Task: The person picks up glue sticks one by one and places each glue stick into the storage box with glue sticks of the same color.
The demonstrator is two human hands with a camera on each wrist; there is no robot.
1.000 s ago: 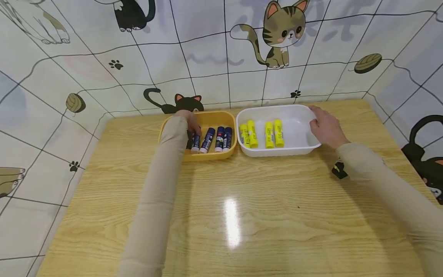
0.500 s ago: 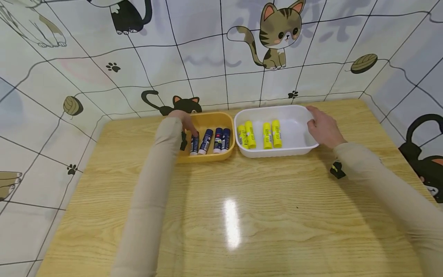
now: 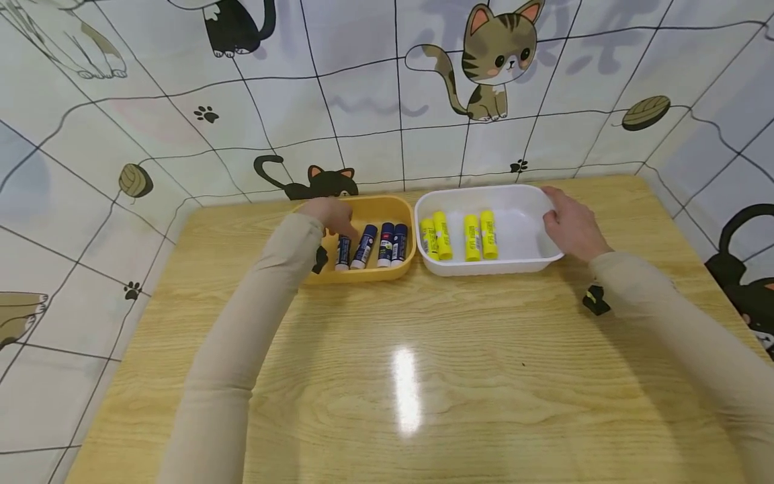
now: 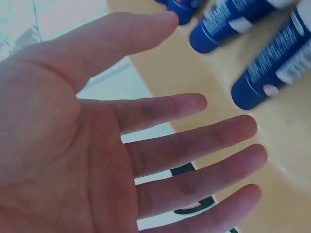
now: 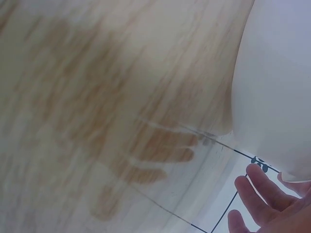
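Note:
My left hand is over the left end of a yellow tray; in the left wrist view its fingers are straight and spread, with nothing in them. Several dark blue glue sticks with pale ends lie in that tray. The thumb tip overlaps one blue glue stick in the wrist view. At the right end of a white tray, my right hand holds the rim, thumb on the inner side. Several yellow glue sticks lie in the white tray's left half.
Both trays stand side by side at the back of a wooden table. Behind and beside it is a white cloth wall with cat drawings and grid lines. A dark strap piece shows below the right sleeve.
My left hand, earlier reaching down among the blue glue sticks, has lifted slightly and its forearm has swung left. The glue sticks stay in place. My right hand keeps its place on the white tray.

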